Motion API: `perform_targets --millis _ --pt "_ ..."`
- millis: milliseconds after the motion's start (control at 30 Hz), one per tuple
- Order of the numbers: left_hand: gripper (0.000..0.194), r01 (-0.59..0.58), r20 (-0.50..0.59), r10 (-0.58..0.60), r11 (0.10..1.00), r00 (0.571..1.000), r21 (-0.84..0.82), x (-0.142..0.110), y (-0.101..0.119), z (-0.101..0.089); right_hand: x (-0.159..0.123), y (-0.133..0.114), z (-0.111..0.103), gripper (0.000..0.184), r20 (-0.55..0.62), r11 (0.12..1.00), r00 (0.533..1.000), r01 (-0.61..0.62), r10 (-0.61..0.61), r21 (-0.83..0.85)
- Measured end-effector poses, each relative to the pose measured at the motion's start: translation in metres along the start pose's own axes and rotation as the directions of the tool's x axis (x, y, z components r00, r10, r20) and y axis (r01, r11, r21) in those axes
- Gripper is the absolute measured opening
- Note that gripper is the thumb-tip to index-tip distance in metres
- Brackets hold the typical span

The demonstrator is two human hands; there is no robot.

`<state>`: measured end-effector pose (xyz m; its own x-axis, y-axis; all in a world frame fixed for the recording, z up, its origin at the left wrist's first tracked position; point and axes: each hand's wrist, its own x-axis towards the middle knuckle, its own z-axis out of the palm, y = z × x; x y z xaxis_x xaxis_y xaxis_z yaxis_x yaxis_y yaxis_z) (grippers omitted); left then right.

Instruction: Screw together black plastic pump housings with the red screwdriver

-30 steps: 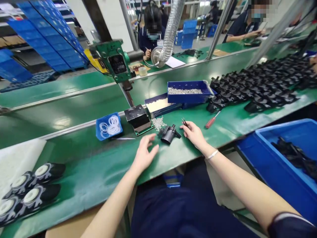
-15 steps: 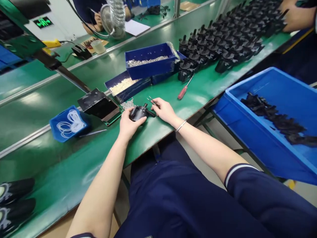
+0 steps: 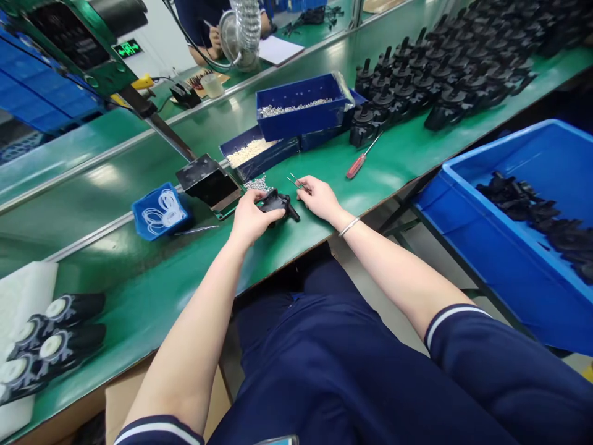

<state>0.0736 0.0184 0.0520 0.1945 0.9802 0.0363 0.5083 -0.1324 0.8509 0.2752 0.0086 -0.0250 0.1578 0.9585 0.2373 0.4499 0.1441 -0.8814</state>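
Observation:
My left hand (image 3: 251,217) is closed around a black plastic housing (image 3: 274,203) with a stub sticking out at its right, low over the green bench (image 3: 204,266). Between the fingertips of my right hand (image 3: 320,199) is a pair of tweezers (image 3: 295,182), its two thin tips pointing up and left, apart from the housing. Just behind the housing lies a small pile of shiny metal balls (image 3: 257,183). Farther back, a blue bin (image 3: 285,148) holds cream-coloured small parts, and another blue bin (image 3: 301,123) holds small metal parts.
A red-handled screwdriver (image 3: 356,165) lies right of my hands. Many black housings (image 3: 417,86) stand in rows at the back right. A blue crate (image 3: 486,247) is at the right. White rings fill a blue tray (image 3: 139,225) beside a machine head (image 3: 210,185). A person (image 3: 197,25) sits opposite.
The housing has been tilted in my left hand, its stub now pointing down and right. My view has shifted left, and the hand at the upper right is out of sight.

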Motion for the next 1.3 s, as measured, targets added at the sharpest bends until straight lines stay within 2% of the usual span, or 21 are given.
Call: perform_targets --millis 100,167,267,367,533,633,700,767,867,933,1133,1300 --pt "0.055 0.054 0.028 -0.049 0.981 0.998 -0.185 -0.006 -0.006 -0.003 0.000 0.001 0.000 0.028 0.004 1.000 1.000 -0.018 0.018 -0.004" --pt "0.056 0.105 0.068 -0.086 0.932 0.994 -0.346 -0.012 -0.013 -0.005 -0.001 0.001 0.000 0.031 0.012 1.000 0.999 -0.030 0.030 -0.003" --pt "0.051 0.188 0.147 -0.127 0.804 0.981 -0.564 -0.023 -0.020 -0.014 -0.002 -0.001 0.001 0.032 0.025 0.999 0.999 -0.045 0.045 0.008" --pt "0.042 0.260 0.194 -0.173 0.664 0.966 -0.701 -0.032 -0.026 -0.027 -0.002 -0.003 0.001 0.032 0.035 0.998 0.998 -0.054 0.053 0.026" --pt "0.036 0.370 0.294 -0.228 0.486 0.928 -0.792 -0.033 -0.032 -0.048 -0.005 -0.011 -0.002 0.032 0.030 0.995 0.998 -0.064 0.062 0.071" --pt "0.041 0.436 0.364 -0.247 0.398 0.898 -0.807 -0.032 -0.037 -0.055 -0.018 -0.029 -0.003 0.033 0.030 0.990 0.996 -0.087 0.084 0.114" --pt "0.044 0.462 0.386 -0.269 0.341 0.882 -0.819 -0.032 -0.040 -0.057 -0.035 -0.048 -0.001 0.033 0.074 0.979 0.991 -0.123 0.112 0.163" --pt "0.044 0.467 0.384 -0.300 0.292 0.873 -0.835 -0.033 -0.043 -0.058 -0.056 -0.071 0.003 0.031 0.181 0.961 0.974 -0.175 0.137 0.215" --pt "0.042 0.439 0.344 -0.345 0.250 0.873 -0.863 -0.034 -0.047 -0.056 -0.081 -0.101 0.014 0.030 0.330 0.932 0.930 -0.255 0.162 0.259" --pt "0.043 0.407 0.307 -0.367 0.238 0.878 -0.882 -0.034 -0.049 -0.054 -0.087 -0.113 0.024 0.028 0.366 0.915 0.912 -0.294 0.183 0.275" --pt "0.042 0.338 0.235 -0.387 0.224 0.892 -0.914 -0.033 -0.053 -0.049 -0.072 -0.120 0.053 0.029 0.421 0.850 0.868 -0.414 0.262 0.326" --pt "0.044 0.303 0.184 -0.393 0.268 0.901 -0.914 -0.034 -0.055 -0.045 -0.062 -0.127 0.053 0.032 0.486 0.767 0.807 -0.534 0.335 0.357"
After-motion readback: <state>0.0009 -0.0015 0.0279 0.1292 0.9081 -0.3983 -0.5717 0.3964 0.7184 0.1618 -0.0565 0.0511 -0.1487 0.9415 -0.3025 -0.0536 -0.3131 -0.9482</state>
